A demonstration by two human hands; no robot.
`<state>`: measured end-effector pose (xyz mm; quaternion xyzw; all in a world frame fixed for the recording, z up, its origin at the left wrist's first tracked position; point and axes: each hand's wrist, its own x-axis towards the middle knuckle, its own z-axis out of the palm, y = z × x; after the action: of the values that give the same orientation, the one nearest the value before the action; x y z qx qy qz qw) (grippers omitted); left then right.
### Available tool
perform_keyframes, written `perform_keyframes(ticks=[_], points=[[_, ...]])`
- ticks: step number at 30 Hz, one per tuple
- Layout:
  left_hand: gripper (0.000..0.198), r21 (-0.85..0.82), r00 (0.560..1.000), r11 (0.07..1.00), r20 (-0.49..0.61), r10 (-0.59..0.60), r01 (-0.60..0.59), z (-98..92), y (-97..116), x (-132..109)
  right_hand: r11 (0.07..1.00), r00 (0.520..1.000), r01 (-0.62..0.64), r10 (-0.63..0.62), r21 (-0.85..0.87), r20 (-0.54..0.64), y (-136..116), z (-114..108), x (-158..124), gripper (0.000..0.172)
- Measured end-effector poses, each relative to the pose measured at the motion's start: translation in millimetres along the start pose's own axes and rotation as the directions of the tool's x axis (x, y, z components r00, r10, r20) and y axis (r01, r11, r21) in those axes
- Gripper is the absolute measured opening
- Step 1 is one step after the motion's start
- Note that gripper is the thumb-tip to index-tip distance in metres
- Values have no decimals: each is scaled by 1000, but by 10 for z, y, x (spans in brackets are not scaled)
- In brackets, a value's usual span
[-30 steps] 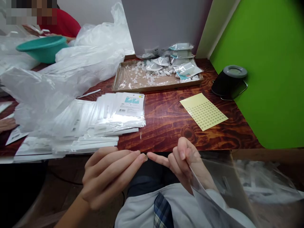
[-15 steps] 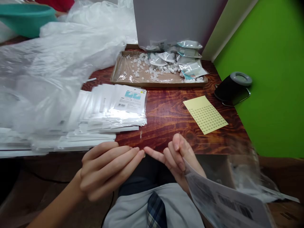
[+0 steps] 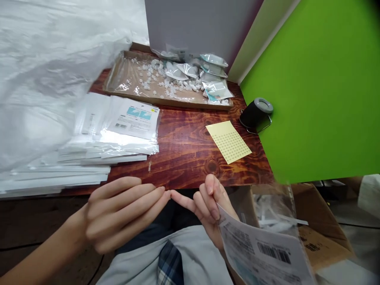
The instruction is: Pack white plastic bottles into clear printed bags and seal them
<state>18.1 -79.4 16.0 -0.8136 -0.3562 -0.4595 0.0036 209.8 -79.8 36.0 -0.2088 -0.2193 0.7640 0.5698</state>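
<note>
My left hand (image 3: 124, 213) is closed, its fingers pressed together at the tips; anything pinched there is hidden or too small to make out. Its fingertips meet the outstretched finger of my right hand (image 3: 212, 208). The other fingers of that hand are curled and grip the corner of a clear plastic packet (image 3: 261, 251) with a printed, barcoded card, hanging to the lower right. Beyond my hands, a yellow sticker sheet (image 3: 228, 142) lies on the dark wooden table (image 3: 184, 134). A stack of similar printed packets (image 3: 133, 122) sits to the left.
A shallow cardboard tray (image 3: 142, 97) holds small white pieces and several filled packets (image 3: 215, 90). A black cylindrical speaker (image 3: 255, 114) stands by the green wall (image 3: 311, 99). Clear plastic sheeting (image 3: 44, 87) covers the left side. A cardboard box (image 3: 317, 206) with plastic bags is below the table's right end.
The view has turned to the right, so the table things appear further left and more of the cardboard box shows. My hands keep nearly the same pose, fingertips now touching.
</note>
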Motion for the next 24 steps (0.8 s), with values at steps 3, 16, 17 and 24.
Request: perform_keyframes(ticks=[3,16,17,24], points=[[28,82,980,981,108,166,-175,-51,-134,39,1000,1000,-9,9,17,7,44,-29,-31,22],[13,-405,546,397,375,-749,824,-53,138,66,998,996,39,-43,52,80,293,-10,78,23],[13,-406,494,341,373,-786,848,-48,148,71,998,995,63,-65,24,78,330,-12,85,24],[19,-438,283,101,374,-883,893,-53,85,79,987,992,113,-105,-115,71,473,-62,72,20]])
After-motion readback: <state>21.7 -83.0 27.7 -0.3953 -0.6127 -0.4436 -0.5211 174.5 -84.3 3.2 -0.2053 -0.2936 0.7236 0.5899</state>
